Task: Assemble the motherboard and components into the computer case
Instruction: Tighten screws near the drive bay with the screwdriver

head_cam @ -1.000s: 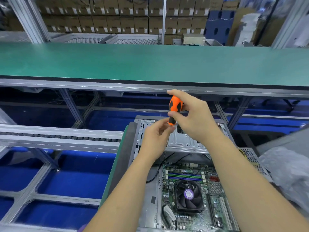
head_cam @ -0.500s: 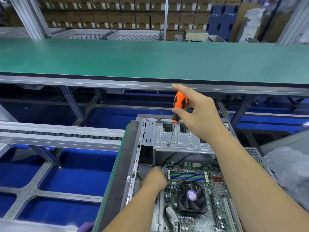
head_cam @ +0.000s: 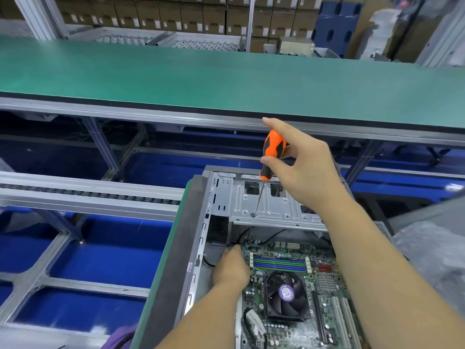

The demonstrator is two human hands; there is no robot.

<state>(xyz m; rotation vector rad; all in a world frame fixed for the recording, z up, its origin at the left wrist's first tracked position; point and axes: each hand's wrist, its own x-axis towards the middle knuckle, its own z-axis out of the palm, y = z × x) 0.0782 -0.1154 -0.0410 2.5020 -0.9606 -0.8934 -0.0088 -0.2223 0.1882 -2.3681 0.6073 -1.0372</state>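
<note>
An open grey computer case lies flat before me with a green motherboard and its black CPU fan inside. My right hand grips an orange and black screwdriver, held upright, its tip on a screw in the silver drive bracket. My left hand rests inside the case at the motherboard's left edge, near black cables; its fingertips are hidden, so what they touch is unclear.
A long green bench top runs across behind the case. A roller conveyor rail and blue bins lie to the left. Grey plastic wrap sits at the right. Stacked cartons fill the background.
My left hand left the screwdriver shaft and dropped into the case by the motherboard's left edge. The right hand lowered the screwdriver tip onto the drive bracket.
</note>
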